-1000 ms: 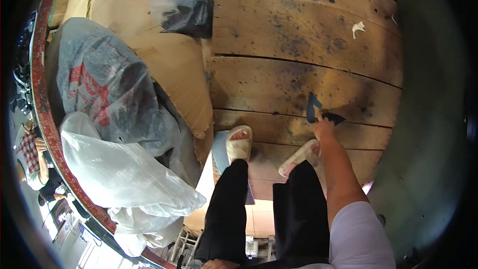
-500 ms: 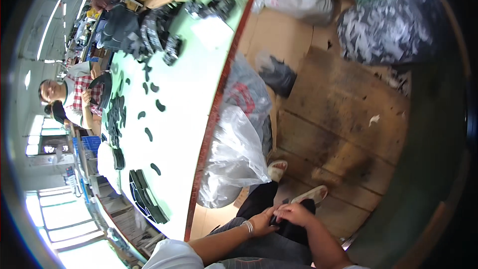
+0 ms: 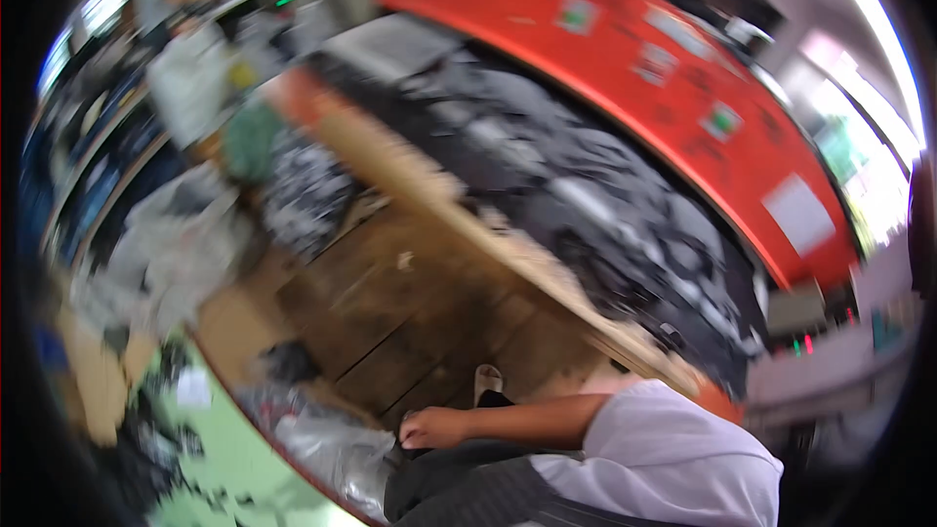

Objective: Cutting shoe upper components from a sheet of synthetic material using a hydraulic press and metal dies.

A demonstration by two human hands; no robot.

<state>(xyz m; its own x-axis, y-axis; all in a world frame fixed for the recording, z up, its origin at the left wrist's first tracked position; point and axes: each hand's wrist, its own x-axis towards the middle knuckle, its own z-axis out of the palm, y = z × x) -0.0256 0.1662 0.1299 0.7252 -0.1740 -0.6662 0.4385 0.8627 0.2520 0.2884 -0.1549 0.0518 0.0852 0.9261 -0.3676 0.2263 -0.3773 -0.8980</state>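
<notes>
The picture is smeared by motion. My right hand (image 3: 429, 426) lies with curled fingers on my dark trousers (image 3: 468, 488) at the knee, and its bare forearm runs right to a white sleeve (image 3: 673, 449). The blur hides whether anything is inside the fingers. A foot in a pale sandal (image 3: 487, 381) stands on the wooden plank floor (image 3: 410, 303) just above the hand. My left hand is out of view.
A green table (image 3: 224, 449) with dark pieces curves along the lower left, with clear plastic bags (image 3: 322, 439) beside it. A long wooden-edged bench heaped with dark material (image 3: 605, 205) crosses the middle. Behind it runs a red wall (image 3: 634, 68). Grey bags (image 3: 185, 234) lie at left.
The view has swung sharply away from the green table toward the bench and red wall. My right hand came up from the floor to my lap; my left hand has left the picture.
</notes>
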